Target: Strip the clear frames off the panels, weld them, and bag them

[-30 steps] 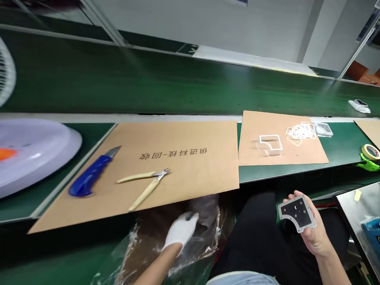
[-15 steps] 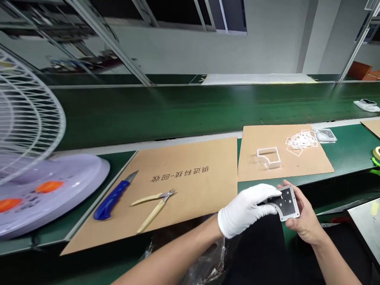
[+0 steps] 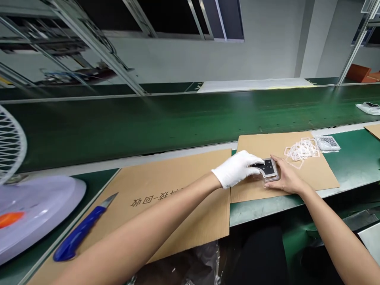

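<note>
Both our hands clasp a black, pale-rimmed plate [image 3: 268,169] on a brown cardboard sheet [image 3: 320,174], white-gloved left hand [image 3: 236,169] at left, bare right hand [image 3: 286,180] at right.

black holed plate [image 3: 269,168] | grey rim, one curved edge | on brown cardboard [image 3: 314,180]

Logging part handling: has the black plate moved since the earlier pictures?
Yes: the black plate went forward, from short of the cardboard sheet to over it.
</note>
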Demonstrator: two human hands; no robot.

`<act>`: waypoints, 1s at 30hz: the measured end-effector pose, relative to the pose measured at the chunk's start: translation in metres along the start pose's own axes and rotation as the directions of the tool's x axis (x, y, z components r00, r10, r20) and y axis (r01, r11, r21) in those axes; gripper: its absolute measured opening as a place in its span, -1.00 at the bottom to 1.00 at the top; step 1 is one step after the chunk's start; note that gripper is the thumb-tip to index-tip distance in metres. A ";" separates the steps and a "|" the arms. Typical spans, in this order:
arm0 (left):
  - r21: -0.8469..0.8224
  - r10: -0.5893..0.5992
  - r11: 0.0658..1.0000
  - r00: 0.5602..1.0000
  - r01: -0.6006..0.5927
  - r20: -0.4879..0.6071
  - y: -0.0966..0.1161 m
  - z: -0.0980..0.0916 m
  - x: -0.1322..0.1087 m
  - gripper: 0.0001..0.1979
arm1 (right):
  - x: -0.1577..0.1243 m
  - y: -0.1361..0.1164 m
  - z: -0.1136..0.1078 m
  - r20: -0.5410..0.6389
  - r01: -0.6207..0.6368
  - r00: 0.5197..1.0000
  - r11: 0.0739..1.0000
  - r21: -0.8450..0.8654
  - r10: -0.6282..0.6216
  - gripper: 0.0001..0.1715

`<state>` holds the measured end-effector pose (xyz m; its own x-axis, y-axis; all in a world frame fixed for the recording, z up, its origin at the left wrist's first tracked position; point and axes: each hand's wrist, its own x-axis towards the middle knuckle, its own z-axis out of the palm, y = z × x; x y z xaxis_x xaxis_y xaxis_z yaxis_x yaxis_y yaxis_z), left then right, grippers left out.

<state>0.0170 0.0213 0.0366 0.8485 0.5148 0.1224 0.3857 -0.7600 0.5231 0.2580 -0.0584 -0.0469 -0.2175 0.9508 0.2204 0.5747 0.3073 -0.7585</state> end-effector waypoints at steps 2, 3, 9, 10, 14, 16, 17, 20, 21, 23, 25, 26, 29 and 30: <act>-0.010 0.036 0.999 0.999 -0.036 0.023 -0.001 0.001 0.001 -0.84 | 0.001 0.002 0.004 -0.023 -0.008 1.000 0.999 -0.032 0.008 0.35; -0.005 0.049 0.999 0.998 -0.049 0.025 -0.001 0.002 0.001 -0.85 | 0.001 0.002 0.005 -0.034 -0.016 0.999 0.999 -0.039 0.014 0.35; 0.060 0.106 0.992 0.994 -0.107 0.022 -0.004 0.005 0.003 -0.83 | -0.006 -0.001 -0.002 0.008 0.016 1.000 1.000 -0.005 -0.016 0.25; 0.060 0.118 0.991 0.993 -0.119 0.025 -0.004 0.005 0.003 -0.83 | -0.006 -0.001 -0.004 0.019 0.022 1.000 1.000 0.004 -0.023 0.22; 0.077 0.146 0.986 0.989 -0.148 0.034 -0.005 0.005 0.005 -0.84 | -0.008 -0.003 -0.010 0.031 0.005 1.000 1.000 0.023 -0.006 0.16; 0.118 0.149 0.981 0.988 -0.153 0.044 -0.006 0.006 0.005 -0.84 | -0.008 -0.005 -0.011 0.033 -0.026 0.999 0.999 0.034 0.024 0.14; 0.141 0.147 0.978 0.988 -0.153 0.049 -0.006 0.006 0.005 -0.84 | -0.008 -0.006 -0.012 0.034 -0.043 0.999 0.998 0.039 0.041 0.13; 0.177 0.123 0.975 0.991 -0.131 0.055 -0.004 0.008 0.006 -0.85 | -0.008 -0.009 -0.012 0.036 -0.077 0.997 0.996 0.053 0.075 0.12; 0.178 0.114 0.976 0.992 -0.122 0.051 -0.003 0.008 0.007 -0.86 | -0.009 -0.010 -0.011 0.031 -0.080 0.996 0.995 0.059 0.079 0.11; 0.168 0.103 0.980 0.994 -0.110 0.045 -0.002 0.009 0.007 -0.87 | -0.009 -0.010 -0.011 0.023 -0.084 0.996 0.994 0.068 0.083 0.11; 0.151 0.103 0.983 0.994 -0.108 0.037 -0.001 0.008 0.007 -0.87 | -0.009 -0.010 -0.011 0.017 -0.085 0.996 0.994 0.071 0.084 0.11; 0.142 0.105 0.984 0.994 -0.109 0.032 0.000 0.008 0.006 -0.87 | -0.009 -0.010 -0.011 0.016 -0.085 0.996 0.994 0.070 0.084 0.11; 0.136 0.113 0.984 0.993 -0.116 0.029 0.000 0.007 0.006 -0.86 | -0.009 -0.010 -0.011 0.006 -0.076 0.997 0.994 0.073 0.076 0.10; 0.144 0.115 0.982 0.993 -0.119 0.033 0.000 0.008 0.006 -0.86 | -0.009 -0.009 -0.011 0.003 -0.072 0.997 0.994 0.077 0.072 0.11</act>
<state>0.0251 0.0215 0.0310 0.8990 0.4100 0.1536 0.3299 -0.8650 0.3782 0.2628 -0.0691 -0.0351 -0.1777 0.9705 0.1632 0.5268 0.2339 -0.8172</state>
